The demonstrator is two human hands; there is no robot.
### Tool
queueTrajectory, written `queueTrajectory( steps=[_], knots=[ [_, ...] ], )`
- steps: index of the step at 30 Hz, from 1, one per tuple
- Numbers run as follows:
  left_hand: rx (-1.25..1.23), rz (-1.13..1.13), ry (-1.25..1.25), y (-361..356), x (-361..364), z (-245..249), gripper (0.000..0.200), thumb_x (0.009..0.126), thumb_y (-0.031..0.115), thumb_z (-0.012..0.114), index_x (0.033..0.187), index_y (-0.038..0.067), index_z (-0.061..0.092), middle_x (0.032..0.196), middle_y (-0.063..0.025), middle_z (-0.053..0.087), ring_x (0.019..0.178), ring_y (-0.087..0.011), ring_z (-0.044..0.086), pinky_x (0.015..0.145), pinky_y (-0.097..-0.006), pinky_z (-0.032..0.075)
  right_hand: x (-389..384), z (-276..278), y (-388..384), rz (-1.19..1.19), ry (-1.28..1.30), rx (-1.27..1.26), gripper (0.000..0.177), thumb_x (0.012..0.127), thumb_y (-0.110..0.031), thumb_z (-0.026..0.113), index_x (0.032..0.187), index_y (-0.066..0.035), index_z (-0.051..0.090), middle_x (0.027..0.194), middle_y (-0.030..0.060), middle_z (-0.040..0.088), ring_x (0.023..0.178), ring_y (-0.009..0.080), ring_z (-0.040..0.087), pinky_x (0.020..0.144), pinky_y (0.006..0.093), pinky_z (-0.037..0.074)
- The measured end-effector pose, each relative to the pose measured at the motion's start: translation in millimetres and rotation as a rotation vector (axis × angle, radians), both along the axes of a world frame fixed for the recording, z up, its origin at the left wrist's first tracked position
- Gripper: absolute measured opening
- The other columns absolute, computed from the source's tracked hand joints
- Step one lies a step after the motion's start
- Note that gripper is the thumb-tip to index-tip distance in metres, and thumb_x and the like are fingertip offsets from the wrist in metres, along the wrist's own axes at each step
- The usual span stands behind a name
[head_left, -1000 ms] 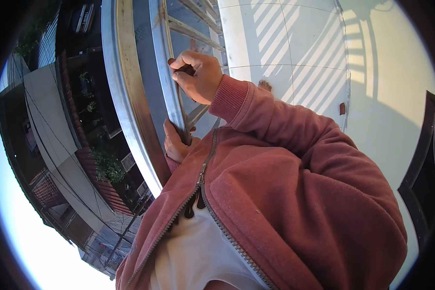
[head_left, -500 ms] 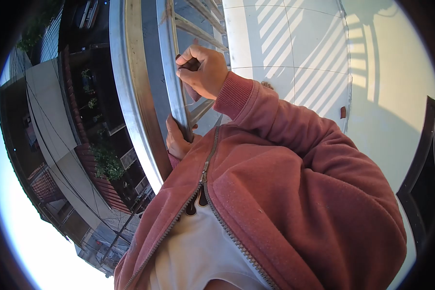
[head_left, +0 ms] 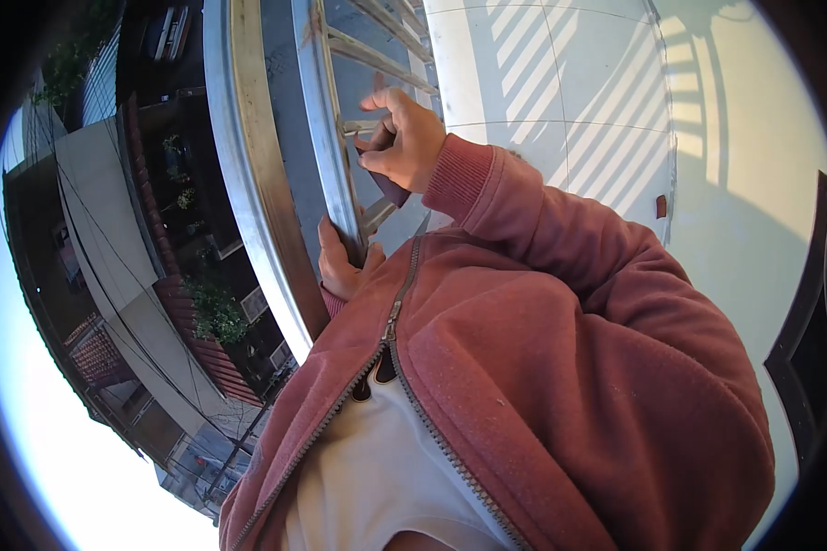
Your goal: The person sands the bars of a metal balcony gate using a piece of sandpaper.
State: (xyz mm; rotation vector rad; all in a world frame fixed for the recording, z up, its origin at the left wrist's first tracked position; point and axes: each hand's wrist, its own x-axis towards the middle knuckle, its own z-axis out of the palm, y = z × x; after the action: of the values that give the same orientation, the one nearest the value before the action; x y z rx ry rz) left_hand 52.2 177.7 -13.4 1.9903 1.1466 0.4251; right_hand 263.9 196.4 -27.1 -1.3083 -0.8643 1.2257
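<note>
My right hand (head_left: pixel 402 138) is held just right of the inner metal rail (head_left: pixel 326 119), its index finger lifted. Thumb and other fingers pinch a folded dark reddish-brown sheet that looks like sandpaper (head_left: pixel 390 188), which hangs below the palm. Lower down, my left hand (head_left: pixel 342 268) is wrapped round the same rail, with fingers showing on both sides of it. Part of that hand is hidden behind the rail and the jacket. The rail is silvery and has a brownish patch near its upper end.
A wider metal rail (head_left: pixel 248 138) runs alongside on the left. Thin crossbars (head_left: pixel 377 57) join the inner rail on its right. Pale floor tiles (head_left: pixel 524 83) carry striped shadows, and a small dark red piece (head_left: pixel 662 207) lies there. Buildings (head_left: pixel 110 257) stand beyond the railing.
My right hand has come off the inner rail, moving right and slightly down with the sandpaper. Its index finger has lifted. The left hand keeps its hold.
</note>
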Motion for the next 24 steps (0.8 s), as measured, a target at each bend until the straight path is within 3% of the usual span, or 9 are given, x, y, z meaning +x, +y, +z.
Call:
queueTrajectory(
  steps=[1, 6, 8, 9, 12, 16, 18, 22, 24],
  knots=[
    [-0.039, 0.033, -0.114, 4.2, -5.2, -6.4, 0.057, 0.075, 0.015, 0.062, 0.124, -0.004, 0.038, 0.102, -0.0178, 0.057, 0.083, -0.0282, 0.059, 0.074, -0.0374, 0.046, 6.1, -9.5, -12.9, 0.025, 0.123, -0.137, 0.053, 0.07, 0.004, 0.066, 0.116, 0.004, 0.04, 0.074, 0.0104, 0.06, 0.069, 0.0142, 0.059, 0.065, 0.0261, 0.048],
    [-0.097, 0.188, 0.073, 22.2, 29.6, 21.9, 0.048, 0.079, 0.026, 0.064, 0.11, -0.007, 0.05, 0.093, -0.0211, 0.056, 0.08, -0.0327, 0.054, 0.071, -0.0398, 0.044, 69.0, -46.2, -36.0, -0.303, 0.243, -0.144, 0.046, 0.076, 0.001, 0.062, 0.116, 0.005, 0.04, 0.085, 0.0108, 0.06, 0.072, 0.0141, 0.059, 0.064, 0.0255, 0.051],
    [0.304, 0.086, 0.403, 41.3, 48.3, 23.5, 0.047, 0.075, 0.026, 0.068, 0.104, -0.007, 0.052, 0.084, -0.0191, 0.054, 0.075, -0.0335, 0.052, 0.066, -0.0404, 0.042, 77.3, -50.5, -48.6, -0.338, 0.207, -0.214, 0.045, 0.075, 0.001, 0.063, 0.115, 0.005, 0.041, 0.084, 0.0105, 0.06, 0.071, 0.014, 0.059, 0.064, 0.026, 0.051],
    [0.441, 0.086, 0.305, 54.0, 51.1, 15.7, 0.042, 0.077, 0.032, 0.064, 0.099, -0.003, 0.057, 0.078, -0.0142, 0.055, 0.068, -0.0249, 0.054, 0.061, -0.0352, 0.043, 78.2, -56.0, -54.5, -0.345, 0.203, -0.21, 0.045, 0.075, 0.001, 0.063, 0.115, 0.005, 0.041, 0.084, 0.0105, 0.06, 0.071, 0.014, 0.059, 0.064, 0.026, 0.051],
    [0.577, 0.061, 0.179, 81.9, 75.8, 16.7, 0.039, 0.074, 0.032, 0.067, 0.09, -0.003, 0.06, 0.074, -0.0124, 0.058, 0.063, -0.0231, 0.056, 0.058, -0.0356, 0.043, 72.1, -69.3, -68.5, -0.361, 0.222, -0.265, 0.045, 0.075, 0.0, 0.063, 0.114, 0.004, 0.042, 0.083, 0.0099, 0.061, 0.071, 0.0136, 0.059, 0.064, 0.0257, 0.051],
    [0.474, 0.11, 0.386, 111.6, 97.3, 29.2, 0.036, 0.07, 0.032, 0.07, 0.077, -0.003, 0.063, 0.068, -0.0108, 0.06, 0.057, -0.0217, 0.057, 0.055, -0.0347, 0.044, 70.6, -67.1, -73.7, -0.349, 0.226, -0.296, 0.045, 0.075, 0.0, 0.063, 0.114, 0.004, 0.042, 0.081, 0.0093, 0.061, 0.071, 0.0133, 0.059, 0.064, 0.0257, 0.05],
    [0.154, 0.223, 0.403, 112.0, 114.0, 44.9, 0.033, 0.058, 0.021, 0.075, 0.068, -0.005, 0.058, 0.067, -0.0132, 0.055, 0.061, -0.0274, 0.052, 0.055, -0.0391, 0.041, 72.1, -63.3, -70.7, -0.351, 0.222, -0.305, 0.046, 0.075, 0.0, 0.063, 0.115, 0.005, 0.041, 0.081, 0.0093, 0.061, 0.071, 0.0132, 0.059, 0.064, 0.0258, 0.05],
    [0.455, 0.112, 0.345, 110.6, 97.3, 25.8, 0.032, 0.055, 0.021, 0.074, 0.065, -0.005, 0.057, 0.069, -0.0147, 0.055, 0.059, -0.0272, 0.052, 0.053, -0.0387, 0.041, 63.6, -55.9, -60.6, -0.289, 0.308, -0.263, 0.037, 0.076, 0.0, 0.063, 0.111, 0.002, 0.05, 0.084, 0.0088, 0.062, 0.074, 0.0138, 0.06, 0.067, 0.0258, 0.05],
    [0.549, 0.089, 0.459, 104.0, 92.8, 28.0, 0.038, 0.059, 0.027, 0.075, 0.081, -0.003, 0.065, 0.072, -0.0112, 0.062, 0.058, -0.0205, 0.059, 0.057, -0.033, 0.046, 51.3, -50.2, -45.6, -0.242, 0.261, -0.225, 0.025, 0.078, -0.002, 0.063, 0.102, 0.0, 0.058, 0.087, 0.0076, 0.063, 0.079, 0.0128, 0.059, 0.074, 0.0261, 0.049]
  ],
)
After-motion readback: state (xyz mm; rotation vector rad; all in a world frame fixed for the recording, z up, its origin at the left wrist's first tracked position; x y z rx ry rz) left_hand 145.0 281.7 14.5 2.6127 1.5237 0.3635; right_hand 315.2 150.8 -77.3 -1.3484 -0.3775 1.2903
